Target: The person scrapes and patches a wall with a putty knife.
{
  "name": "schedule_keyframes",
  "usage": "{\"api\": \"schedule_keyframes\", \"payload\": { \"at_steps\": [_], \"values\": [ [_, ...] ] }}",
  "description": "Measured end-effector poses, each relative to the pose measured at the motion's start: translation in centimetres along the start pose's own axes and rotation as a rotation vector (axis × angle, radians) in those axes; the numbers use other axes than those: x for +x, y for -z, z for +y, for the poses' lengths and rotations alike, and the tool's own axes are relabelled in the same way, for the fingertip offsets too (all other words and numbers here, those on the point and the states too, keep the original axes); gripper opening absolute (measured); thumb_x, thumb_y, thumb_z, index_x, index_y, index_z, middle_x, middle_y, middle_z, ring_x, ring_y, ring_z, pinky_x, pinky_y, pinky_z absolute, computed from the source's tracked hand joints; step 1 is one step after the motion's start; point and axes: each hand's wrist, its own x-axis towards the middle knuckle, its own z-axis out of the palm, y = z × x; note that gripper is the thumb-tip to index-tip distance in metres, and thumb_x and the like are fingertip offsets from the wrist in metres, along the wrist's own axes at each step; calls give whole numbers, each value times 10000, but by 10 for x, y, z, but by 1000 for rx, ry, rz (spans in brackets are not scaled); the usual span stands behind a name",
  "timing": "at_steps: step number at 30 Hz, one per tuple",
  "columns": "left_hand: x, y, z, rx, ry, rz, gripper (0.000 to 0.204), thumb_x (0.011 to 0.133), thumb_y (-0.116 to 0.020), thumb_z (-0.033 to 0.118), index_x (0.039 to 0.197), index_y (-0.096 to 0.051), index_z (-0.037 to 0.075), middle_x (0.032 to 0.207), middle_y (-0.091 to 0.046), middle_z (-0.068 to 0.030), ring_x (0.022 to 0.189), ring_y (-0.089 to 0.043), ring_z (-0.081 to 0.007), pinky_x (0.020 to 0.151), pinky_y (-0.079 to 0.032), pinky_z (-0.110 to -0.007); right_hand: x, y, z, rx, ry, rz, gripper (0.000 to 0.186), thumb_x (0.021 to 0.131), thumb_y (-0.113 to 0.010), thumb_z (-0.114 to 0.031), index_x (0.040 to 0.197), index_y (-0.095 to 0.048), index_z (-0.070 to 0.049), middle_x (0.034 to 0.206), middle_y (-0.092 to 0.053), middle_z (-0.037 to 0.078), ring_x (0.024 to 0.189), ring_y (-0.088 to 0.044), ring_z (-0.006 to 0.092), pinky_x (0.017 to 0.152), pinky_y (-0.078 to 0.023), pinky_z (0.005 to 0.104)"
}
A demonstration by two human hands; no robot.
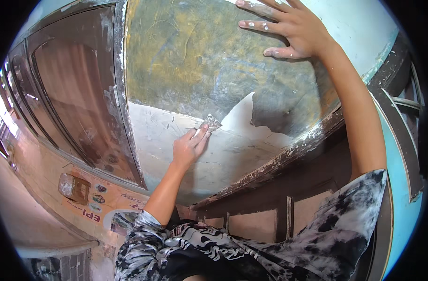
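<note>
My left hand [190, 146] is closed around a small putty knife [212, 122], its speckled blade against the wall at the upper edge of a white coating [176, 133]. Above that edge the wall surface [190, 56] is bare, mottled grey-green and yellow. Just right of the blade, a pointed white piece [242, 112] of the coating rises with a ragged outline. High on the right, my right hand [293, 30] lies with fingers spread over the wall, holding nothing. White spots dot its fingers.
A dark wooden door frame [120, 93] with brown panels borders the wall on the left. A chipped wooden ledge [270, 161] slants along the lower right. An amber container [74, 188] rests on a printed orange sheet [99, 199] at lower left. Turquoise wall shows far right.
</note>
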Motion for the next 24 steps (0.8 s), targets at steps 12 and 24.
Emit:
{"api": "schedule_keyframes", "payload": {
  "at_steps": [12, 24],
  "values": [
    [-6, -6, 7, 30, 31, 16, 439, 858, -824, 148, 1286, -730, 163, 740, -587, -56, 554, -564, -236, 493, -458, -378, 2, 0, -5, -10, -61, -16, 681, 910, -580, -631, 1522, -518, -340, 1699, -310, 22, 1573, -250, 293, 1253, -112, 590],
    [-14, -23, 5, -41, 98, 94, 481, 851, -829, 236, 1317, -716, 273, 699, -538, -53, 500, -549, -272, 441, -447, -417, 2, 2, -6, -3, -82, 16, 679, 906, -580, -622, 1517, -528, -329, 1679, -349, 24, 1558, -287, 292, 1248, -139, 595]
  ]
}}
